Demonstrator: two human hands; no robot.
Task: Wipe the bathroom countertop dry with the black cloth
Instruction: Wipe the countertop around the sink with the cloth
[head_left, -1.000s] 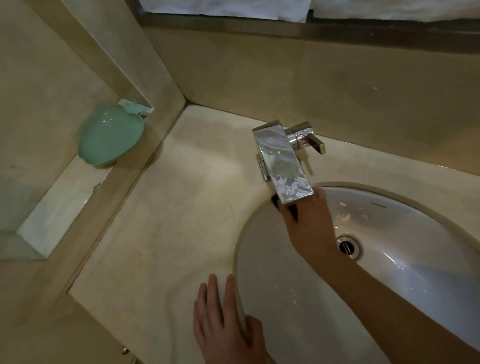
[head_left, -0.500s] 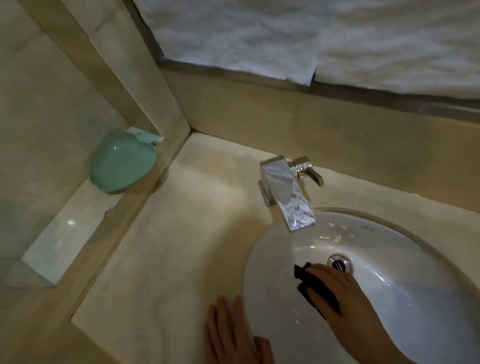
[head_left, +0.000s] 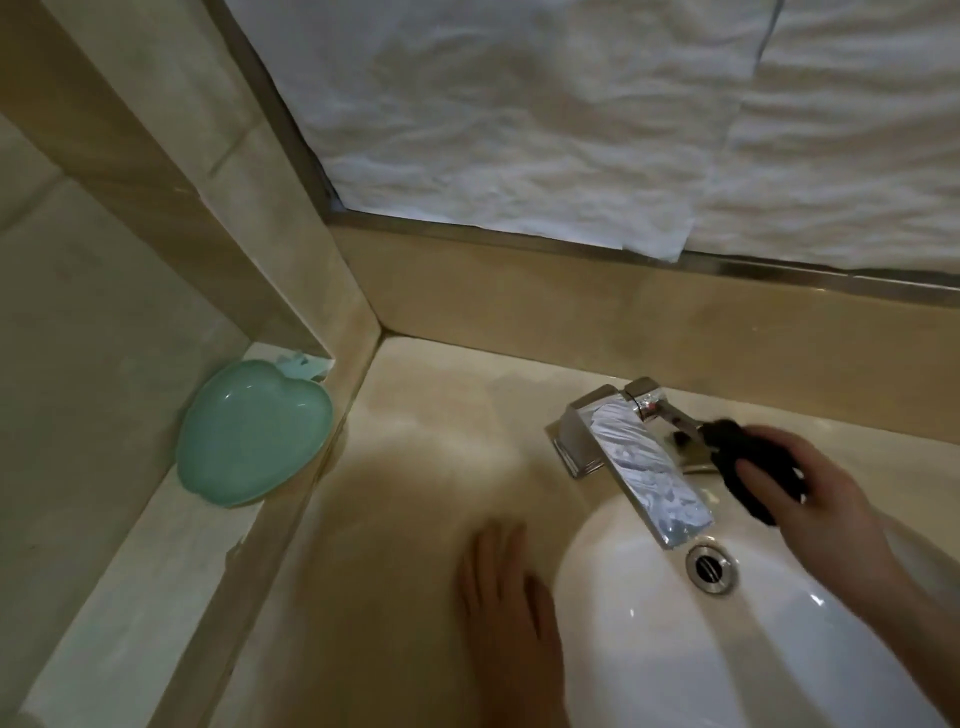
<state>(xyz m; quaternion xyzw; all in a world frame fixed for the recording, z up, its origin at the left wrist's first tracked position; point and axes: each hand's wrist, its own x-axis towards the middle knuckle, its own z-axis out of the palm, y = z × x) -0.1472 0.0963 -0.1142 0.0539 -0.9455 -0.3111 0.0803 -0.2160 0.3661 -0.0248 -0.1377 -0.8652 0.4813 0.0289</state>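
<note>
At the far left a green apple-shaped dish (head_left: 254, 434) leans on a side ledge (head_left: 130, 571) against the wall, well apart from both hands; it looks safe unless a wide sweep of the cloth later reaches that edge and tips it off. The beige table (head_left: 415, 467) between the ledge and the sink looks dull and shadowed, and whether any water lies on it cannot be told, so a damp patch could easily be passed over. The left hand (head_left: 506, 597) lies flat with straight fingers on the table just beside the sink rim (head_left: 566, 551); if weight shifts on a wet surface it could slide. The chrome faucet (head_left: 631, 462) juts over the white basin. To its right, the right hand (head_left: 810, 493) grips the bunched black cloth (head_left: 748, 467), pressing it against the faucet handle (head_left: 670, 415) near the back wall. A hard rub there could nudge the handle and start water running, soaking the cloth and wetting the table afresh.
</note>
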